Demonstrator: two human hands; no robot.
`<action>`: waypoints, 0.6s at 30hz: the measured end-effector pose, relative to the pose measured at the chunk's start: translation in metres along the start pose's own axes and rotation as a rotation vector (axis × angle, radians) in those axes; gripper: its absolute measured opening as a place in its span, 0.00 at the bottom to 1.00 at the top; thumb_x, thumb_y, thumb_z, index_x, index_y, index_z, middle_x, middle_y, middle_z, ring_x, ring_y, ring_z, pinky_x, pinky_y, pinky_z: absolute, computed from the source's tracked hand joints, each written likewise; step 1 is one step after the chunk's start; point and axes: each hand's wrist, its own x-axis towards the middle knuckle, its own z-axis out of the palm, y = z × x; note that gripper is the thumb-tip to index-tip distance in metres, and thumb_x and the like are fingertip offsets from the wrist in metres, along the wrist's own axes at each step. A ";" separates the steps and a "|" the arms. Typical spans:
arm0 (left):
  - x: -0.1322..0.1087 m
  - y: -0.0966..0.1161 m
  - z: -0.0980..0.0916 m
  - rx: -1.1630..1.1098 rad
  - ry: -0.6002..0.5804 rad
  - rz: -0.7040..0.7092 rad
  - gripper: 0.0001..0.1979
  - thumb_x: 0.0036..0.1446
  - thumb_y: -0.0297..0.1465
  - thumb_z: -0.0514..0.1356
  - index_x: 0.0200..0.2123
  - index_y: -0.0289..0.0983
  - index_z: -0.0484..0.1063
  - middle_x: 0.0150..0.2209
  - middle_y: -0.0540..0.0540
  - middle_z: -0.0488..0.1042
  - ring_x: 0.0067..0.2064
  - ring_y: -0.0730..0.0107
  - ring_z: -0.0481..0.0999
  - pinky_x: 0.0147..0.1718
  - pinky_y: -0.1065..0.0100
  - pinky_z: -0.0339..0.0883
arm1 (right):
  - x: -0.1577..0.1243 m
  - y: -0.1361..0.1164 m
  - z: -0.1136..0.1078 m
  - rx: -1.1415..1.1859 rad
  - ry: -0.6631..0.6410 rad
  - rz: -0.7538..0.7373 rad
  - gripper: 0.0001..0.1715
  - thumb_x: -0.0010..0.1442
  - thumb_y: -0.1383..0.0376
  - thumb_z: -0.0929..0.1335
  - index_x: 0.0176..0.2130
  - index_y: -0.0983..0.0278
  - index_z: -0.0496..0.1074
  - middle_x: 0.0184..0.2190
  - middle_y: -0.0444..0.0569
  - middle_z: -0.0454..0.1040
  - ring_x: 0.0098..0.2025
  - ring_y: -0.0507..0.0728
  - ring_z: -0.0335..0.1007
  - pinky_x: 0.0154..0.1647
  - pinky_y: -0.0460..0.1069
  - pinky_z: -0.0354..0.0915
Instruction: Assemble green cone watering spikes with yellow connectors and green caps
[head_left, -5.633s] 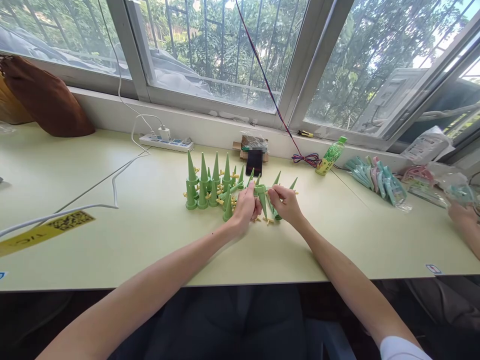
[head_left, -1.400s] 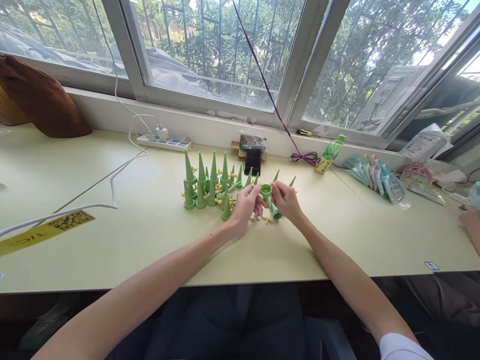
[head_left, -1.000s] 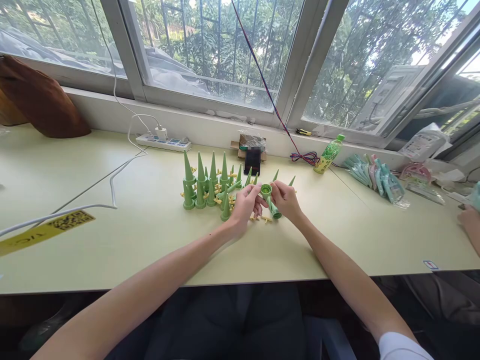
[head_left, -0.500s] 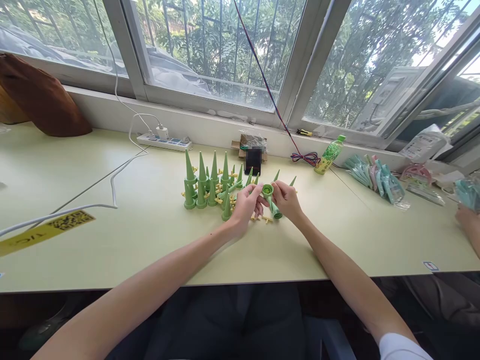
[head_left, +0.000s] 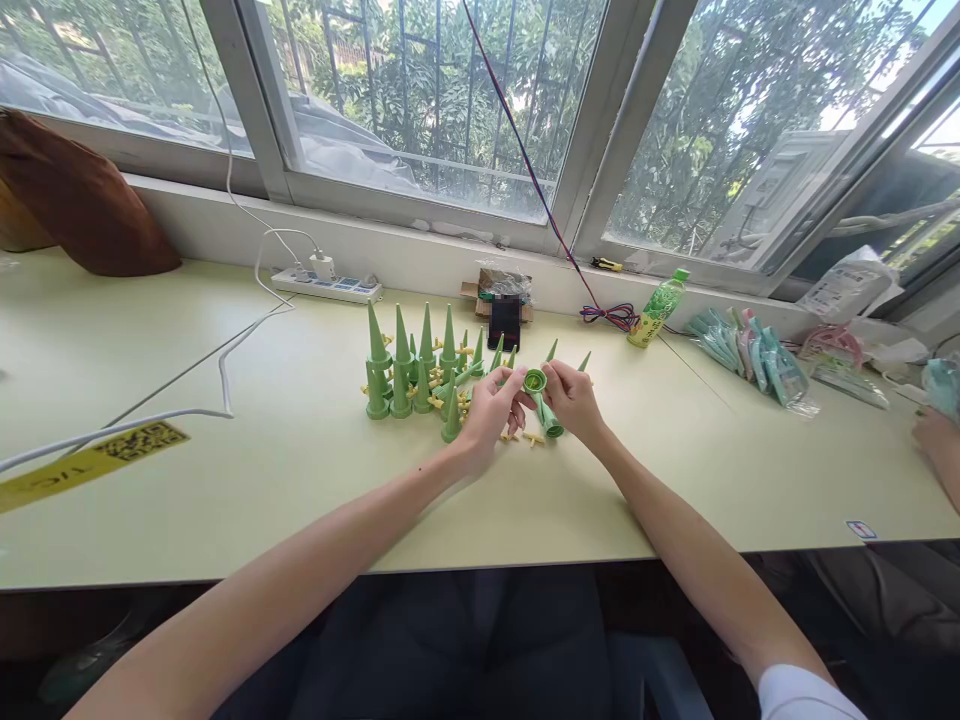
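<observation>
Between both hands a green plastic watering spike is held with its round open end turned up towards me; something inside its mouth is too small to make out. My left hand pinches its rim from the left, thumb and forefinger closed. On the other side my right hand grips it with bent fingers. Beneath them another green spike lies on its side. A small yellow T-shaped piece rests on the table close by. Left of my hands, several green spikes stand point up, with yellow pieces among them.
At the back are a power strip, a black phone against a small box, and a green drink bottle. Bagged items lie to the right, near another person's hand. A white cable crosses the left side.
The held spike's open end is tipped slightly more towards me. Both hands keep nearly the same place and hold.
</observation>
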 end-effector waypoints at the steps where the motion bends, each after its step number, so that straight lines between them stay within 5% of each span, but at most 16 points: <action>1: 0.000 0.000 0.000 0.002 0.000 0.001 0.19 0.58 0.48 0.60 0.32 0.38 0.63 0.25 0.48 0.75 0.17 0.77 0.67 0.12 0.75 0.56 | 0.000 0.000 0.000 0.002 0.001 0.001 0.30 0.69 0.46 0.58 0.22 0.60 0.54 0.16 0.40 0.56 0.21 0.50 0.51 0.25 0.48 0.52; 18: -0.001 0.001 -0.001 0.008 0.007 0.013 0.19 0.56 0.48 0.63 0.36 0.39 0.64 0.26 0.51 0.72 0.16 0.78 0.67 0.12 0.75 0.57 | -0.001 0.002 0.001 0.027 -0.004 0.020 0.29 0.68 0.45 0.58 0.23 0.60 0.53 0.16 0.40 0.55 0.20 0.50 0.50 0.22 0.48 0.51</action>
